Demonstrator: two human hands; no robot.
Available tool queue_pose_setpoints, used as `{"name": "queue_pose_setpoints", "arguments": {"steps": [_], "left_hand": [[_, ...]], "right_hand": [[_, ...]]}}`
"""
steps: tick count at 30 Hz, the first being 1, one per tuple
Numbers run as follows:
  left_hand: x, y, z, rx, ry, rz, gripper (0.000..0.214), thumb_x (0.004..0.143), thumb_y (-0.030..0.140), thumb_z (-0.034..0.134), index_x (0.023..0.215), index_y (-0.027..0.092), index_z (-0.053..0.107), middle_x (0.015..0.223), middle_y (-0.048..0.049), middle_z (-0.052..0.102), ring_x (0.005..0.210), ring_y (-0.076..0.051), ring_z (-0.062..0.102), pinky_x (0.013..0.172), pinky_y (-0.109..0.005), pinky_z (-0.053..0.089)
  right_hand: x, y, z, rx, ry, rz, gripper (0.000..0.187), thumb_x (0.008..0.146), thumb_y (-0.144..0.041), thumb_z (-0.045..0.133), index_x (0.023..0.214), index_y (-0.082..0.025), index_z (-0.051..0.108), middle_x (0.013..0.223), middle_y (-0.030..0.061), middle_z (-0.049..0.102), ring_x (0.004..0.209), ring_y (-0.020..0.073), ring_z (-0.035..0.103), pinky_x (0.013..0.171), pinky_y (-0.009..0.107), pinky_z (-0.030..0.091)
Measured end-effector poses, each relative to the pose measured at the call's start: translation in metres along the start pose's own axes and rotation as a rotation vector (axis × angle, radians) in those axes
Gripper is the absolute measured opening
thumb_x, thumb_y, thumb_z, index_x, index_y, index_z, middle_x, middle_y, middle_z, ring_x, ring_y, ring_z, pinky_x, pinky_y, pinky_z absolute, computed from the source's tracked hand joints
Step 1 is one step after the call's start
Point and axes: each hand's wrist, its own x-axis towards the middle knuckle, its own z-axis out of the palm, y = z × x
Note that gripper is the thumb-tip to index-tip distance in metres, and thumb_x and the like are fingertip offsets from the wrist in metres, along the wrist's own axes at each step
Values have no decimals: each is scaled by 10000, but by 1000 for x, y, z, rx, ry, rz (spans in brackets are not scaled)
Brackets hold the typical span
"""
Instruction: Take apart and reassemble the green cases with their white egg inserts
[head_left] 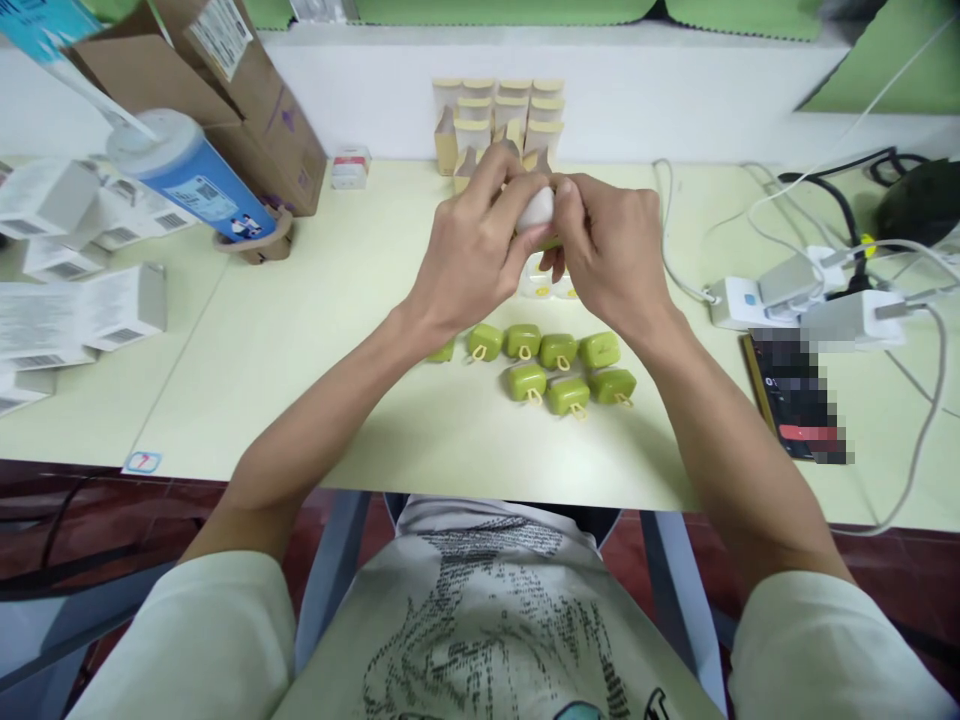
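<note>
My left hand (472, 250) and my right hand (611, 250) meet above the middle of the pale table (315, 330), both pinched on a small white rounded case (537, 208) with a bit of green showing under it. Below my hands, several small green cases (559, 368) with yellow loops lie in two rows on the table. A couple of white pieces (541, 285) sit on the table just under my fingers, partly hidden. Small tan cardboard boxes (499, 115) are stacked against the back wall behind my hands.
White cartons (82, 310) lie at the left beside a blue cylinder (191, 175) and brown cardboard boxes (255, 90). At the right sit white chargers (787, 295) with tangled cables, a dark phone (795, 395) and a black object (922, 200).
</note>
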Motion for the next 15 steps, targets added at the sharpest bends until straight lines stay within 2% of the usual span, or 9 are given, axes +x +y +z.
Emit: {"name": "queue_pose_setpoints", "arguments": {"steps": [2, 4, 8, 10, 12, 15], "left_hand": [[1, 0, -3, -46, 18, 1, 242, 1081, 545, 684, 1184, 349, 781, 1370, -123, 725, 1265, -346, 714, 1027, -475, 665], [2, 1, -6, -103, 16, -37, 256, 1097, 570, 681, 1174, 343, 772, 1335, -114, 747, 1276, -322, 735, 1042, -459, 683], [8, 3, -13, -254, -4, -234, 369, 1073, 725, 677, 1185, 377, 727, 1247, -50, 797, 1150, -280, 806, 831, -400, 724], [12, 1, -17, -353, 48, -275, 398, 1065, 741, 672, 1178, 360, 699, 1242, -27, 790, 1008, -249, 816, 735, -397, 698], [16, -4, -25, -418, 123, -269, 395, 1062, 714, 681, 1175, 336, 672, 1282, -17, 769, 933, -222, 793, 704, -411, 657], [21, -16, -38, -398, 161, -290, 468, 1049, 785, 654, 1229, 353, 646, 1296, 27, 773, 995, -202, 733, 730, -413, 615]], "right_hand": [[2, 3, 2, 69, 27, 32, 580, 1188, -750, 460, 861, -313, 653, 735, 22, 709, 712, 251, 753, 844, 429, 656], [6, 10, 4, 155, 15, 50, 618, 1156, -826, 479, 891, -305, 680, 745, 27, 710, 746, 258, 772, 801, 415, 655], [14, 26, 4, 290, -12, 28, 604, 1072, -904, 590, 988, -322, 726, 854, 44, 759, 860, 280, 807, 774, 406, 667], [13, 27, 2, 293, 3, 13, 533, 1096, -837, 627, 1062, -320, 753, 919, 45, 783, 870, 272, 807, 799, 406, 667], [4, 20, 5, 243, -40, -53, 418, 1136, -706, 674, 1165, -301, 776, 986, 51, 803, 883, 260, 803, 840, 406, 657], [-23, -3, 25, 72, -279, -338, 201, 1166, -413, 725, 1266, -250, 786, 1142, 77, 820, 960, 236, 789, 910, 391, 630]]}}
